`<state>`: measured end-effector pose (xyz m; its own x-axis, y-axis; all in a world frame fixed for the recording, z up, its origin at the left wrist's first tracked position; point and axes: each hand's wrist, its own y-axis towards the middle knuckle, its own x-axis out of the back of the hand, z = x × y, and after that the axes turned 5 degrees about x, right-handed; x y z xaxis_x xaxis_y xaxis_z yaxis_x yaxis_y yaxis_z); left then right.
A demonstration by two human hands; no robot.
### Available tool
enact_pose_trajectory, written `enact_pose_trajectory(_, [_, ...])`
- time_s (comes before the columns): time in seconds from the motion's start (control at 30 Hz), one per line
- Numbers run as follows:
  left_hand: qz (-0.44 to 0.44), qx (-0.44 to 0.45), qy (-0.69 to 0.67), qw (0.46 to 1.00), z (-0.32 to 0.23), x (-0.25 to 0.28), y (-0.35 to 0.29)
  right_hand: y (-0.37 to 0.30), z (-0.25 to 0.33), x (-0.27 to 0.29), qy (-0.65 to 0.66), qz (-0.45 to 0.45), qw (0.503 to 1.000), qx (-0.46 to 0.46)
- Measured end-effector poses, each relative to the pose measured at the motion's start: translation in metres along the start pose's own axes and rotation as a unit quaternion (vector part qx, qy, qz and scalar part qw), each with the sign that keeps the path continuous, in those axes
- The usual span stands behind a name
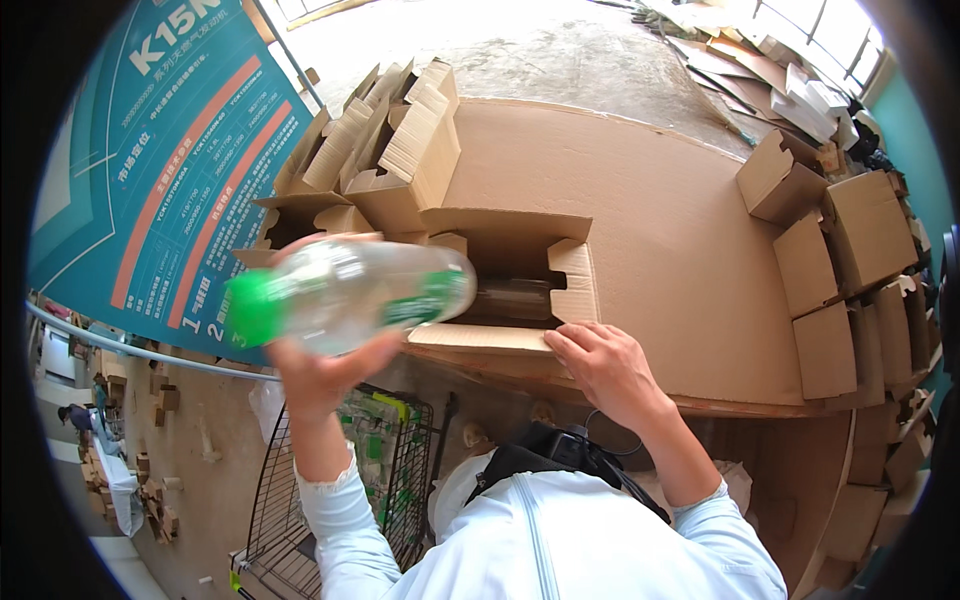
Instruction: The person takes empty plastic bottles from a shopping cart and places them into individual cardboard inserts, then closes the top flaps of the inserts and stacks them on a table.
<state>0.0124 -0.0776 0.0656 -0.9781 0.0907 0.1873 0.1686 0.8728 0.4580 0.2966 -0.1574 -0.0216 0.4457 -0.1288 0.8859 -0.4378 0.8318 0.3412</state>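
A clear bottle with a green cap and a green label lies tilted on its side in the air, blurred by motion. My left hand is wrapped round it near the capped end. Behind its base stands an open cardboard box with its flaps up; the inside looks dark, and part of it is hidden by the bottle. My right hand grips the right end of the box's front flap, fingers on top of the edge.
More open boxes stand at the back left of the cardboard-topped table. Stacked boxes line the right side. A teal printed banner stands at left. Below it is a black wire cart with green-labelled items inside.
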Motion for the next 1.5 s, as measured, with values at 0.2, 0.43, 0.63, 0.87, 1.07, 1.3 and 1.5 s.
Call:
enact_pose_trajectory(0.2, [0.340, 0.062, 0.353, 0.869, 0.020, -0.093, 0.053, -0.024, -0.018, 0.002, 0.045, -0.024, 0.999, 0.012])
enact_pose_trajectory(0.43, [0.639, 0.113, 0.407, 0.643, 0.098, -0.128, 0.070, -0.026, -0.037, 0.000, 0.076, -0.058, 0.995, -0.003])
enact_pose_trajectory(0.63, [0.697, 0.120, 0.470, 0.528, 0.176, -0.160, 0.043, -0.027, -0.046, -0.001, 0.088, -0.074, 0.993, 0.003])
enact_pose_trajectory(0.87, [0.720, 0.100, 0.514, 0.454, 0.179, -0.160, 0.031, -0.019, -0.047, -0.003, 0.116, -0.072, 0.990, 0.017])
enact_pose_trajectory(1.07, [0.442, 0.134, 0.199, 0.864, 0.059, -0.078, 0.061, -0.029, -0.058, -0.004, 0.179, -0.132, 0.969, -0.109])
enact_pose_trajectory(1.3, [0.100, 0.282, 0.096, 0.949, 0.078, 0.034, -0.058, -0.039, -0.092, -0.010, 0.261, -0.044, 0.955, -0.137])
enact_pose_trajectory(1.5, [0.122, 0.184, 0.076, 0.972, 0.134, 0.001, -0.023, 0.037, -0.108, -0.017, 0.363, -0.067, 0.917, -0.153])
